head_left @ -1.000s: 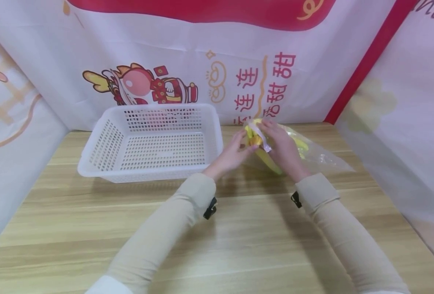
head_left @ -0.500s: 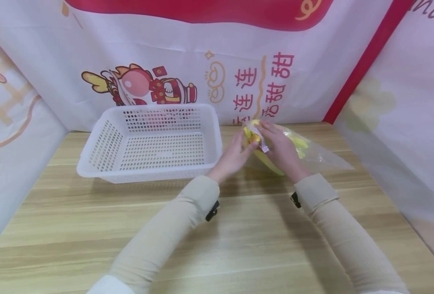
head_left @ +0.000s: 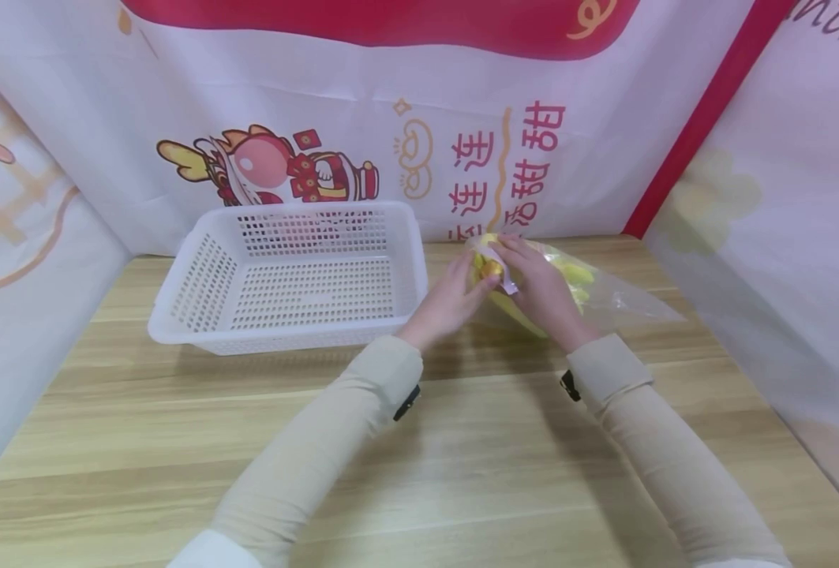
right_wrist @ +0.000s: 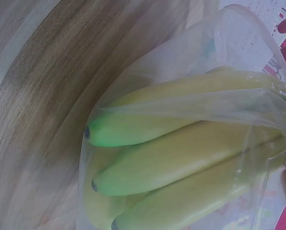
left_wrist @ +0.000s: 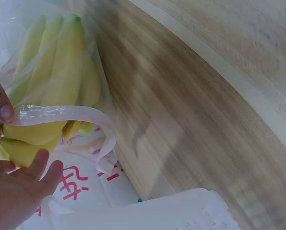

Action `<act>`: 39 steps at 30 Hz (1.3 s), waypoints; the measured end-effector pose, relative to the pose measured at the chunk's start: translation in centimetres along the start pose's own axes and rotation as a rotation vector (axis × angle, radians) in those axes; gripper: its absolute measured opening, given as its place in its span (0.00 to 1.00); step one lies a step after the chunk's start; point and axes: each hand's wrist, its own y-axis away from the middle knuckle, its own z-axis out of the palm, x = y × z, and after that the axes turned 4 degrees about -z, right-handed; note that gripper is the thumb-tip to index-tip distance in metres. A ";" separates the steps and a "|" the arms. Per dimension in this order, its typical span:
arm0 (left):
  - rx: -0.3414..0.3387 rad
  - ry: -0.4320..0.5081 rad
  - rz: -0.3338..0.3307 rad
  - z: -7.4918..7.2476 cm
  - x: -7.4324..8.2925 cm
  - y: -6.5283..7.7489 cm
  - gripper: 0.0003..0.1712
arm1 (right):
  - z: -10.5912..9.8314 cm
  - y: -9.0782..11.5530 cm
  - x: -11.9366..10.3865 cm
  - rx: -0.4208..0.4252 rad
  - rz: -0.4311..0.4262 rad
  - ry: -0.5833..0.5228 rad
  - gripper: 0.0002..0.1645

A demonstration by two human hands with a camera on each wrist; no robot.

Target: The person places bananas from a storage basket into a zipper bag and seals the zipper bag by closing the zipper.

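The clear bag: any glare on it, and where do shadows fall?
Head view: glints on the bag, soft shadows on the table between the sleeves; left wrist view: a shiny streak along the bag's edge, shadows across the table; right wrist view: bananas look hazy through the bag.

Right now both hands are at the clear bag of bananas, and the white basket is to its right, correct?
No: the head view shows the white basket left of the clear bag. The left hand and right hand are indeed at the bag of bananas.
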 end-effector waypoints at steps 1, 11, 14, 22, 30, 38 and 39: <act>-0.007 -0.014 0.002 0.0 0.0 -0.1 0.43 | 0.0 0.0 0.0 -0.003 0.001 0.000 0.35; -0.006 -0.085 -0.005 -0.6 -0.1 -0.4 0.46 | 0.0 0.4 -0.1 -0.007 -0.048 0.017 0.37; 0.012 -0.066 -0.026 -0.5 -0.1 -0.3 0.44 | 0.0 0.3 -0.2 0.005 -0.059 0.016 0.38; 0.013 -0.036 -0.130 -0.5 0.3 0.2 0.43 | 0.4 -0.3 -0.9 0.026 -0.075 -0.003 0.36; 0.166 0.078 -0.203 -1.0 0.6 0.5 0.42 | 0.1 -0.7 -0.9 0.055 -0.048 -0.031 0.25; 0.254 0.112 -0.182 -1.7 -0.3 0.2 0.33 | -0.4 -0.6 0.1 0.073 0.013 -0.083 0.21; 0.262 0.105 -0.182 -1.8 -0.4 0.2 0.32 | -0.4 -0.6 0.2 0.068 0.022 -0.087 0.21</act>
